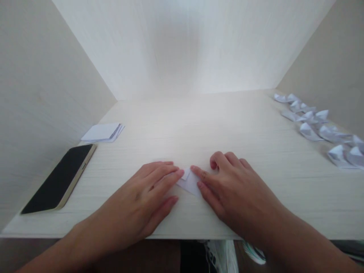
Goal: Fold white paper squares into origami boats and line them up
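Observation:
A small folded piece of white paper (191,184) lies on the table near its front edge, partly covered by my fingers. From the left, my left hand (155,189) rests with stretched fingers, their tips on the paper's left part; its thumb is apart from the paper. My right hand (231,182) has its index fingertip on the upper fold and its thumb at the paper's right side, holding it there. The other right fingers are curled above the tabletop. A small raised flap shows between the two hands.
A stack of white paper sheets (102,132) lies at the left, behind a dark-screened phone (61,176). Several folded paper boats (309,131) stand along the right side. Pale panels (182,49) enclose the table (182,129) at back and sides.

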Available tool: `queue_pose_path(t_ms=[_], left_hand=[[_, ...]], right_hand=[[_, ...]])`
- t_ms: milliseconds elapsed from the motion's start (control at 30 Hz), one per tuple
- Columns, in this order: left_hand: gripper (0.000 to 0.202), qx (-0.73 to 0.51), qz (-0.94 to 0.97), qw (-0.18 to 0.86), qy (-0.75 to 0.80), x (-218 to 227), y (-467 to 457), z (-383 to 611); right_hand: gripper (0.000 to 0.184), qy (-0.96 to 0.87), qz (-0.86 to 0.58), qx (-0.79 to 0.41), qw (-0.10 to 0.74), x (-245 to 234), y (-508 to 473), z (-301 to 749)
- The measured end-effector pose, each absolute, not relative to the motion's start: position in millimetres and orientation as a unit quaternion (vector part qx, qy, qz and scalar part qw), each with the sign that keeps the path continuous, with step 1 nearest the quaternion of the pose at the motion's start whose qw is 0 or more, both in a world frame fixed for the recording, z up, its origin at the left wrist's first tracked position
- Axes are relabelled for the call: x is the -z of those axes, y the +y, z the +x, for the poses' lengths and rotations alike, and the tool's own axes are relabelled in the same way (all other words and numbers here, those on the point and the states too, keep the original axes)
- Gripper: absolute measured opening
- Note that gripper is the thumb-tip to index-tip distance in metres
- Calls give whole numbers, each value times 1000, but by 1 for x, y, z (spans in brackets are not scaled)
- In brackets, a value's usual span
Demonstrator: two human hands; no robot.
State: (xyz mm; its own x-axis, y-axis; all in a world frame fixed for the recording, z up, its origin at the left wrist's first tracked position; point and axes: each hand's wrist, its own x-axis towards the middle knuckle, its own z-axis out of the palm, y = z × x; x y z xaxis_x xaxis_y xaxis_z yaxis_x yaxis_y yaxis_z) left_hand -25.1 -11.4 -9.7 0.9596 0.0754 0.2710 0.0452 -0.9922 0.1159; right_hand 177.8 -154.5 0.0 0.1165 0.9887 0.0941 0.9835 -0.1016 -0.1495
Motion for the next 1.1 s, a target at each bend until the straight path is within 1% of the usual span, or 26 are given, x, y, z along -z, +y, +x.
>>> queue_pose_path(t_ms=[100,233,300,400,533,633,833,967,1033,1100], left_hand=[[40,-107,991,69,37,9,-24,-15],[39,-113,987,107,49,11,-41,-7],[40,-122,986,109,42,11,-46,-6],[44,-136,985,99,25,11,-47,-5],[45,-161,983,83,16,13,-45,-6],[52,-165,984,64,9,16,-45,-8],[59,-161,985,53,12,20,-44,-8],[58,-169,984,61,10,24,-43,-8],[56,-167,984,64,7,25,-43,-7],[55,-165,984,68,11,25,-43,-8]], right_hand=[[32,-659,-734,-67,154,2,-153,186],[45,-628,-728,-149,232,5,-150,194],[47,-595,-742,-169,257,6,-149,194],[46,-525,-786,-182,270,5,-146,193],[33,-456,-821,-199,282,0,-136,189],[23,-444,-830,-179,288,0,-131,184],[29,-421,-837,-105,332,12,-142,174],[19,-480,-810,-49,334,16,-155,175],[13,-522,-786,-49,329,15,-160,177],[13,-561,-762,-64,318,15,-166,180]])
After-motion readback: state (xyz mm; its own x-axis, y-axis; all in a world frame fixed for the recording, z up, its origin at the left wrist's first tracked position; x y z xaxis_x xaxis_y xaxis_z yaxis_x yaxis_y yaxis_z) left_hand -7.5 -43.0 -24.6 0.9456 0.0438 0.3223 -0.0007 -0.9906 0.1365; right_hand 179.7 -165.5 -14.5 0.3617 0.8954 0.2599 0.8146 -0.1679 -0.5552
